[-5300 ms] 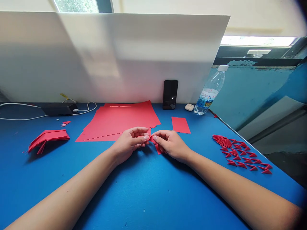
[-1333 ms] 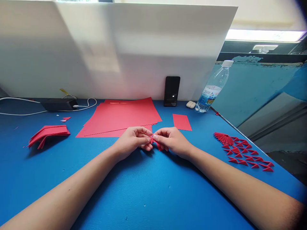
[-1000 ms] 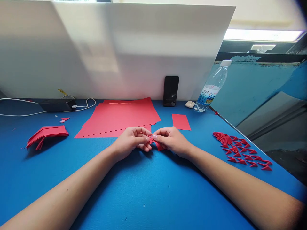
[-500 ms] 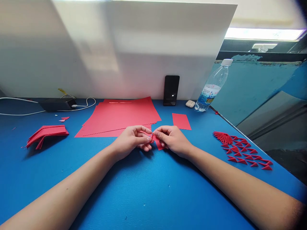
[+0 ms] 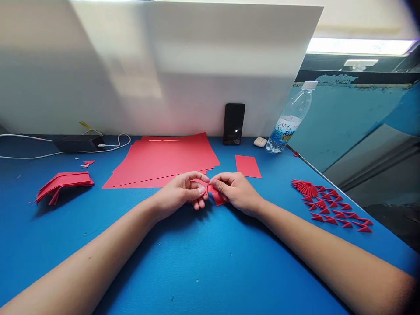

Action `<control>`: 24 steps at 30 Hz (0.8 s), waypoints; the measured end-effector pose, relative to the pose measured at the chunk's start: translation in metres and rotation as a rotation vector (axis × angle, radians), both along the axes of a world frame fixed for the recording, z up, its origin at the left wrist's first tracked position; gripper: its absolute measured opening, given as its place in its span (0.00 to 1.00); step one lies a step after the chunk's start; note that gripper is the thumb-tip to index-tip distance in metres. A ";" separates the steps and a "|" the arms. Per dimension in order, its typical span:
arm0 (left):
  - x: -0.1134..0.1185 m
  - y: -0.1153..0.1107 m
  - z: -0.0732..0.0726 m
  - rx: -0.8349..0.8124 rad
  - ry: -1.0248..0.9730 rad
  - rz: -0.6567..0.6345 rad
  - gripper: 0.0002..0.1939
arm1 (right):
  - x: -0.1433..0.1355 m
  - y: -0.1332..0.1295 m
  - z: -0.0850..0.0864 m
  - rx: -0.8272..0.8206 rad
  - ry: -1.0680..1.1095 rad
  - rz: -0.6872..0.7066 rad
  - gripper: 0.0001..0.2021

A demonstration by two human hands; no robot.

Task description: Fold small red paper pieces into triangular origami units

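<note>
Above the middle of the blue table, a small red paper piece is pinched between both hands. My left hand grips its left end with thumb and forefinger, the other fingers curled beneath. My right hand pinches the right side, its fingertips very near those of the left. A red paper flap hangs just below the right fingers. Behind my left hand lies a stack of large red sheets, and a red rectangle rests behind my right hand.
Folded red triangles lie at the right, folded red strips at the left. Along the back are a black adapter with white cables, a phone, a white case and a leaning bottle.
The fingers of my left hand have shifted slightly around the small red paper. My right hand has hardly moved.
</note>
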State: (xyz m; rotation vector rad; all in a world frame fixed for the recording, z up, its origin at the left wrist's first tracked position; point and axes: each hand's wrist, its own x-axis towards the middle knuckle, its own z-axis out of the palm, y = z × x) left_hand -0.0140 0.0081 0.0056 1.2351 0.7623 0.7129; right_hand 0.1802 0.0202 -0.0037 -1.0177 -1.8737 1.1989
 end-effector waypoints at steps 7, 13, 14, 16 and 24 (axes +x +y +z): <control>-0.001 0.001 0.001 -0.010 -0.017 -0.045 0.15 | 0.000 0.001 -0.001 -0.006 0.012 0.005 0.19; 0.006 -0.004 0.005 0.063 0.054 0.130 0.19 | 0.000 0.000 0.001 -0.071 0.065 -0.026 0.18; 0.007 -0.004 0.005 0.103 0.090 0.145 0.21 | 0.000 0.000 0.001 -0.073 0.064 -0.029 0.18; 0.008 -0.004 0.003 0.144 0.157 0.166 0.19 | 0.000 0.000 0.001 -0.073 0.058 -0.045 0.18; 0.002 0.004 -0.009 0.015 0.081 0.214 0.15 | -0.002 -0.001 0.001 -0.095 0.065 -0.062 0.17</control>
